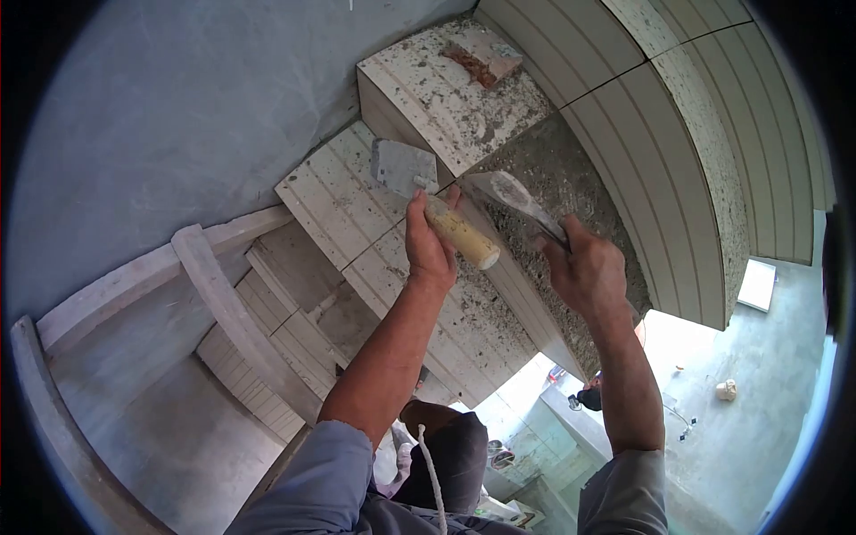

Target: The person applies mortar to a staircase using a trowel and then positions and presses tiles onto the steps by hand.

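My left hand (pixel 431 242) is closed round a trowel with a yellowish handle (pixel 464 234); its flat grey blade (pixel 403 166) points up and left over a striped tile step. Closed on the handle of a second tool, my right hand (pixel 588 266) holds a spatula-like trowel (pixel 513 192) with a pale, coated blade. That blade hangs over a rough grey mortar bed (pixel 584 178) between the tiled steps. Between the two hands runs the striped edge tile (pixel 508 267). The two blades are apart.
A broken brick piece (pixel 481 58) lies on the speckled upper step (pixel 428 80). Curved striped risers (pixel 642 152) rise at the right. A wooden railing (pixel 241 312) stands at the left beside a grey wall (pixel 196 107). The floor (pixel 704 392) shows far below.
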Demonstrator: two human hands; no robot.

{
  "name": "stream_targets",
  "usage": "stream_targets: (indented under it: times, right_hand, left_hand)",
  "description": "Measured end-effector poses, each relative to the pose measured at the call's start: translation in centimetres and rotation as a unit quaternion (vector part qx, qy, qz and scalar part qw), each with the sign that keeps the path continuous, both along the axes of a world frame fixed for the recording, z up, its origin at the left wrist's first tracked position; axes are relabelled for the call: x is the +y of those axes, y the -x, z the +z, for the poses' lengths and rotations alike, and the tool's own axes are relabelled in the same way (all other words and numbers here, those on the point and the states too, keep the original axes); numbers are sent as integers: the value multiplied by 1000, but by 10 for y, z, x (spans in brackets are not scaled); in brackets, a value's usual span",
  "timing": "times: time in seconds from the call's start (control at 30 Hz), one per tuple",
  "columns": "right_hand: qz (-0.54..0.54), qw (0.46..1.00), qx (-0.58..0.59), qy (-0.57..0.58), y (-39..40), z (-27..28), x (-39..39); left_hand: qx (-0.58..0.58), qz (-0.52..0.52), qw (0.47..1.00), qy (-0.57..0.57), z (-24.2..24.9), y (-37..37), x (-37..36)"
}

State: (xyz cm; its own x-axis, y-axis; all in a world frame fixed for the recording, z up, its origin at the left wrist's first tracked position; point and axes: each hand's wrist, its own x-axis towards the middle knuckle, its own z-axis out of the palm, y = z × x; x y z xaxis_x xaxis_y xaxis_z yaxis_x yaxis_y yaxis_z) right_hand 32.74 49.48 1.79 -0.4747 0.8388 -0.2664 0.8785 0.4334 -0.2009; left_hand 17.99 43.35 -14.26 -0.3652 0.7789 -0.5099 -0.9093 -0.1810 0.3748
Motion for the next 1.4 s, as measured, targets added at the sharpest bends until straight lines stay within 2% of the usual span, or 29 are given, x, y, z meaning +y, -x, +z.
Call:
stream_targets:
  times: [0.1,0.23,0.37,0.43,0.53,0.6,0.63,0.7,0.73,0.8,0.87,0.93,1.0,1.03,1.07,1.13,1.17,1.23,1.27,1.3,1.33,1.37,1.4]
  right_hand:
    - [31,998,-54,-28,9,-16,6]
    - [19,998,-25,-47,10,-16,1]
    - [-52,998,0,-38,-5,-30,3]
    - [-82,996,2,-30,-11,-35,3]
    - [-121,989,-1,-89,-26,-37,-1]
    - [-217,965,120,-80,-49,-45,-10]
    - [-221,964,121,-80,-55,-49,-23]
    - [-344,879,328,32,-58,-53,-54]
    - [-354,873,334,30,-52,-47,-69]
    - [-392,805,434,98,-34,-36,-103]
    - [-346,818,458,49,-28,-56,-132]
    - [-353,846,394,72,-9,-35,-158]
    - [-354,824,439,62,5,-45,-181]
    - [-345,809,472,57,7,-46,-191]
    - [-356,804,475,51,6,-45,-200]
    - [-337,821,459,46,4,-38,-214]
    - [-344,818,459,41,0,-32,-221]
    - [-346,852,384,75,-4,-13,-229]
    - [-362,847,385,66,-3,-17,-237]
    - [-243,909,335,-53,-3,-28,-245]
    - [-134,944,251,-166,-10,-38,-256]
    - [-164,923,299,-180,-8,-45,-265]
    - [-324,874,337,-130,2,-51,-275]
  left_hand:
    - [-4,-5,1000,-13,-4,-1,1]
    - [2,-14,1000,-11,-4,1,4]
    - [-20,-21,1000,8,0,9,2]
    - [10,-37,999,5,5,14,-1]
    - [38,-49,998,1,8,16,-9]
    - [40,-41,998,-3,9,18,-17]
    - [40,-42,998,22,11,16,-27]
    - [57,-54,995,56,18,11,-51]
    - [63,-66,994,55,21,7,-62]
    - [144,-150,967,145,28,-4,-87]
    - [158,-186,954,175,43,-20,-109]
    - [175,-219,938,203,49,-34,-125]
    - [113,-237,954,145,47,-50,-139]
    - [106,-270,952,98,67,-56,-142]
    - [110,-282,948,97,70,-58,-148]
    - [45,-298,953,-13,76,-58,-161]
    - [44,-306,951,-15,76,-59,-166]
    - [21,-336,942,1,76,-55,-168]
    - [20,-353,935,-1,79,-50,-174]
    - [70,-360,929,44,87,-52,-178]
    - [117,-383,912,83,90,-60,-182]
    - [69,-432,898,45,77,-54,-189]
    - [11,-488,873,13,50,-42,-195]
